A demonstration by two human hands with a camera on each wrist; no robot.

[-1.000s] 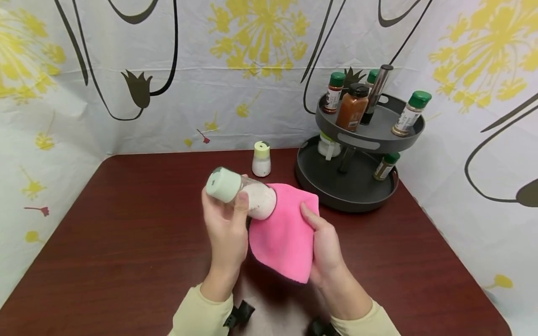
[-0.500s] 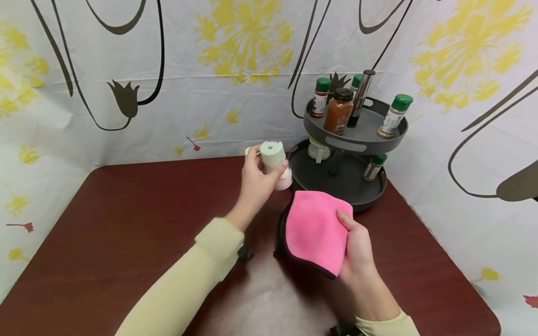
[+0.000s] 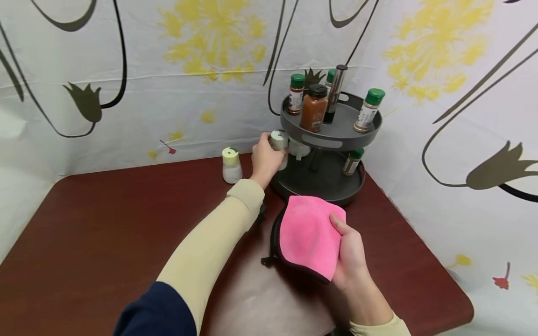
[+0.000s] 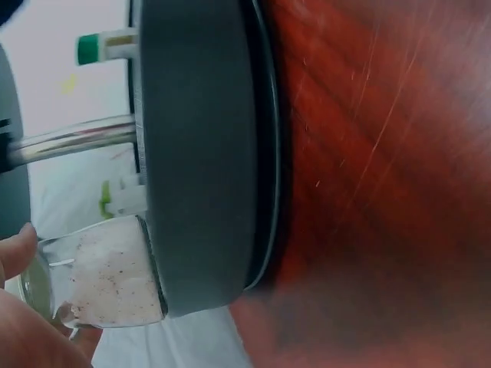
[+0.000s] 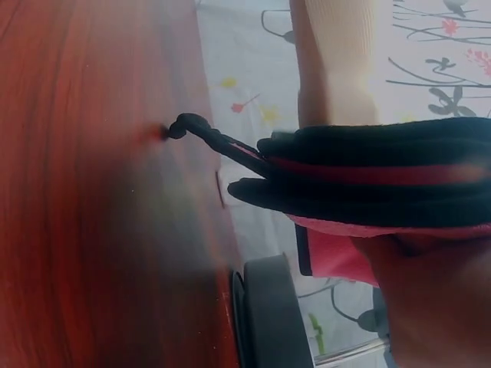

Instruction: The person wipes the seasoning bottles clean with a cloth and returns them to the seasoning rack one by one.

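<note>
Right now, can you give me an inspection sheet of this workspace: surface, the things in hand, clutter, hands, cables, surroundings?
Surface: dark red wooden table, glossy.
Things in hand: shaker jar with pale green cap, at the edge of the two-tier rack's lower tray; folded pink cloth with black trim.
Clutter: second pale-capped shaker on the table left of the rack; spice bottles on both tiers, a brown jar on top.
Hands: left hand grips the shaker jar; right hand holds the pink cloth above the table.
Cables: nothing seen.
Surroundings: white floral-print sheet behind and beside the table.
</note>
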